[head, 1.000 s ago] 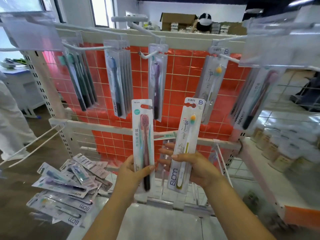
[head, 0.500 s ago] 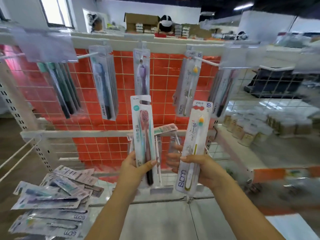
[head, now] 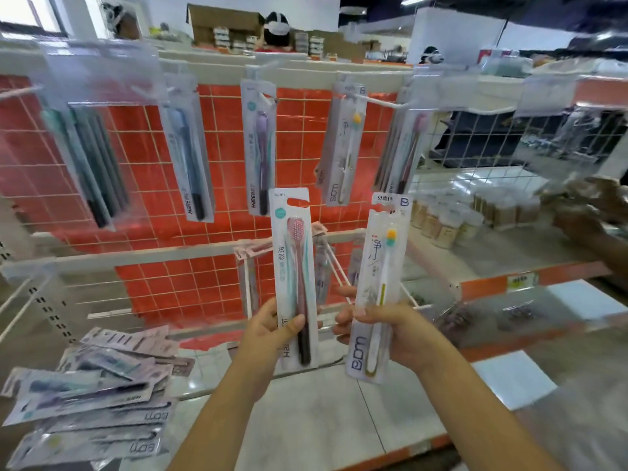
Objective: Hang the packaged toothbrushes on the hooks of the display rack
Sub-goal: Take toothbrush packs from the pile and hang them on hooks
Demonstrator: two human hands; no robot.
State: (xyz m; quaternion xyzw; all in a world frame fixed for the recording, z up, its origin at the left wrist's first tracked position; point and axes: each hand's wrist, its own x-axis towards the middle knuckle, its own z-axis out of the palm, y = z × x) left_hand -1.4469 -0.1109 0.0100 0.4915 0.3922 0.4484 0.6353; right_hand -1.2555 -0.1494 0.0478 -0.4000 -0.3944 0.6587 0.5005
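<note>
Bright, even daylight from a window (head: 30, 15) at the upper left — soft shadows only. Wide-angle bending at the edges; the right side is smeared by motion blur.

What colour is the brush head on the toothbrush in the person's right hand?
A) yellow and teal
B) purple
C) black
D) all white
A: the pack gripped by the right hand shows a brush head that is yellow-orange on top and teal below.
</note>
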